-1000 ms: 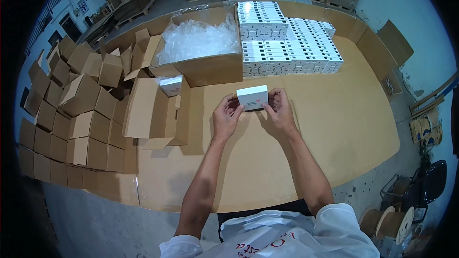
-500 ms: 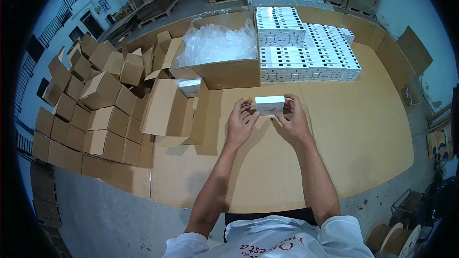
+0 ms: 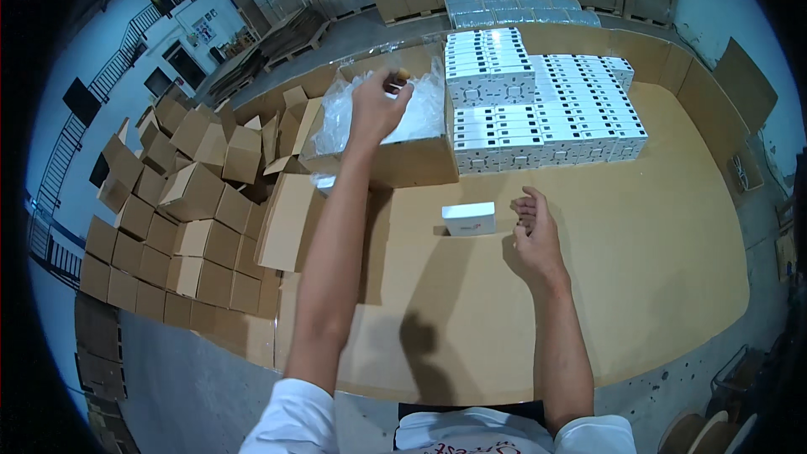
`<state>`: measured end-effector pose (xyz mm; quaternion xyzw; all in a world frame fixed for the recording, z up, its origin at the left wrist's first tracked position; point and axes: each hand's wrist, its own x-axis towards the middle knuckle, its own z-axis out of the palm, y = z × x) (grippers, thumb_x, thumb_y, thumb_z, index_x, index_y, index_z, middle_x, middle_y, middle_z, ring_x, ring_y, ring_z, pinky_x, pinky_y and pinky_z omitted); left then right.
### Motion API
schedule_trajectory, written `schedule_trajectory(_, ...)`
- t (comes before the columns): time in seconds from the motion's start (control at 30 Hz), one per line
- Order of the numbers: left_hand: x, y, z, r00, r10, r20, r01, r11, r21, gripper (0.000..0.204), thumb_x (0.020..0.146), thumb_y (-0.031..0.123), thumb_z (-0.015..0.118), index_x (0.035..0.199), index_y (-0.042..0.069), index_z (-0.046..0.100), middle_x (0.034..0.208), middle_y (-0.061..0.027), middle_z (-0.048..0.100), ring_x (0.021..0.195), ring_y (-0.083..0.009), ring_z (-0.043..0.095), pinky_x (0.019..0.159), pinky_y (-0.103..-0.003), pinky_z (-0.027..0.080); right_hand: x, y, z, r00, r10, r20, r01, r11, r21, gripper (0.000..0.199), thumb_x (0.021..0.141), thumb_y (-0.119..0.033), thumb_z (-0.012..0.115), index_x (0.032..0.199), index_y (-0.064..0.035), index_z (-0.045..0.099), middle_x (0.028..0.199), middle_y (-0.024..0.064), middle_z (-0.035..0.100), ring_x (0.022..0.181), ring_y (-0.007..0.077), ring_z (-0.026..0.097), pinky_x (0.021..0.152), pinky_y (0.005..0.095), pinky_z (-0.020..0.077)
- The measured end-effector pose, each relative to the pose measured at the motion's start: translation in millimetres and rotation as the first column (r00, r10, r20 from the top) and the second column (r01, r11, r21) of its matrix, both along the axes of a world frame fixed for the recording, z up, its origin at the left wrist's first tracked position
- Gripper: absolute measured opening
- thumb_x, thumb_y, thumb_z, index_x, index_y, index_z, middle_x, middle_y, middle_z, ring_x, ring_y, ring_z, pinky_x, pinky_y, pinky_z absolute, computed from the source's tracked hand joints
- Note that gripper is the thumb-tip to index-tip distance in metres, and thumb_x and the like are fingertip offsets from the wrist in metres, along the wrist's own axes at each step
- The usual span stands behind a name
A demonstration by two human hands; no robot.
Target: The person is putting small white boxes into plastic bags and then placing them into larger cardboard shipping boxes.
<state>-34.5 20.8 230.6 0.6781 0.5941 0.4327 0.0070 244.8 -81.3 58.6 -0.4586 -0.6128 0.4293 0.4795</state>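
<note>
A small white box (image 3: 469,219) stands on its edge on the cardboard-covered table, with neither hand touching it. Just right of it, my right hand (image 3: 540,240) hovers with loosely bent fingers apart and nothing in them. My left hand (image 3: 380,111) is stretched out over a carton (image 3: 412,164) filled with clear plastic bags (image 3: 336,113). Its thumb and bent fingers are apart, no bag shows between them, and one fingertip has an orange-brown cover. My left forearm partly hides an open cardboard box (image 3: 290,223) that has a white box (image 3: 324,184) in it.
Stacked white boxes (image 3: 546,130) with dark square marks stand at the back right of the table. Many open brown cartons (image 3: 202,193) are piled on the left. A raised cardboard wall (image 3: 710,105) edges the far and right sides.
Both hands have let go of the white box, which now stands on the table. My left hand has moved forward and left over the plastic bags; my right has drawn slightly away. The view has shifted.
</note>
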Motion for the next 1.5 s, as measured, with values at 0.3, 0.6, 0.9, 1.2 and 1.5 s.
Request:
schedule_trajectory(0.3, -9.2, 169.1, -81.2, 0.866, -0.009, -0.501, -0.065, 0.99, -0.129, 0.029, 0.075, 0.017, 0.077, 0.101, 0.005, 0.071, 0.101, -0.0199, 0.071, 0.097, -0.0383, 0.066, 0.09, -0.045, 0.052, 47.7, 27.8, -5.7, 0.993, -0.105, 0.058, 0.101, 0.993, 0.068, 0.061, 0.076, 0.01, 0.051, 0.135, -0.0003, 0.044, 0.114, 0.0174, 0.057, 0.102, 0.027, 0.058, 0.082, 0.0349, 0.0514)
schedule_trajectory(0.6, -17.3, 137.7, -25.8, 0.963, 0.205, -0.172, -0.204, 0.979, 0.025, 0.02, 0.085, 0.016, 0.068, 0.099, 0.002, 0.072, 0.088, -0.0161, 0.073, 0.081, -0.0266, 0.072, 0.074, -0.039, 0.057, 61.2, 27.4, 5.7, 0.995, -0.069, 0.07, 0.069, 0.998, 0.007, 0.057, 0.078, 0.008, 0.053, 0.134, -0.0005, 0.045, 0.116, 0.0184, 0.056, 0.104, 0.0295, 0.059, 0.088, 0.0387, 0.0505)
schedule_trajectory(0.9, 16.7, -75.5, -3.6, 0.731, -0.182, 0.658, 0.135, 0.983, 0.122, 0.026, 0.096, 0.0, 0.052, 0.122, -0.005, 0.056, 0.107, -0.0079, 0.063, 0.088, -0.0153, 0.066, 0.076, -0.03, 0.06, 29.3, -22.1, 45.9, 0.987, -0.117, -0.113, 0.138, 0.971, 0.196, 0.047, 0.077, 0.004, 0.062, 0.123, -0.0012, 0.056, 0.111, 0.0132, 0.06, 0.092, 0.0197, 0.057, 0.075, 0.0324, 0.0505)
schedule_trajectory(1.2, 29.2, -231.7, -101.4, 0.547, -0.237, 0.803, 0.428, 0.903, -0.025, 0.033, 0.093, -0.003, 0.053, 0.126, -0.003, 0.051, 0.111, -0.0102, 0.06, 0.092, -0.0166, 0.065, 0.073, -0.029, 0.057, -52.0, -93.6, 53.7, 0.975, -0.057, 0.215, -0.113, 0.705, 0.7, 0.055, 0.068, -0.012, 0.082, 0.119, -0.0053, 0.061, 0.112, 0.0124, 0.06, 0.096, 0.0287, 0.059, 0.082, 0.0401, 0.0485)
schedule_trajectory(1.5, -14.1, -216.9, -169.4, 0.083, -0.37, 0.925, 0.72, 0.664, 0.2, 0.056, 0.091, 0.003, 0.066, 0.141, 0.0, 0.04, 0.125, -0.0128, 0.056, 0.119, -0.0179, 0.055, 0.105, -0.035, 0.042, -108.0, -101.9, -4.9, 0.935, 0.281, -0.217, -0.288, 0.958, 0.003, 0.019, 0.088, -0.004, 0.071, 0.103, 0.0013, 0.062, 0.089, 0.0066, 0.069, 0.075, 0.0103, 0.063, 0.067, 0.0261, 0.05)
